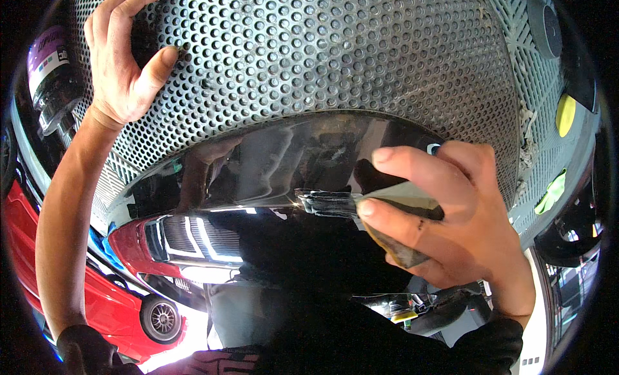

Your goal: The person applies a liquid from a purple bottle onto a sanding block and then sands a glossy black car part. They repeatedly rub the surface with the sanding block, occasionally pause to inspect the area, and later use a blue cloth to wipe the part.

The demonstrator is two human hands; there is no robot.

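Note:
My right hand (445,214) grips a greyish pad (406,197) with yellowish edges, fingers pressed over it. The pad is at a glossy black curved panel (277,162), where a streaky wet-looking smear (325,203) lies beside its edge. How much of the pad touches the panel is hidden by my fingers. At the upper left, my left hand (126,59) lies on a grey perforated surface (309,52). Its thumb is spread away from the fingers, and it holds nothing; some fingertips run to the picture's edge.
A dark bottle with a purple label (48,72) is at the far left. A red car (103,291) stands at the lower left. Along the right side are a yellow round pad (565,115), a bright green cloth (551,191) and a grey rounded object (543,27).

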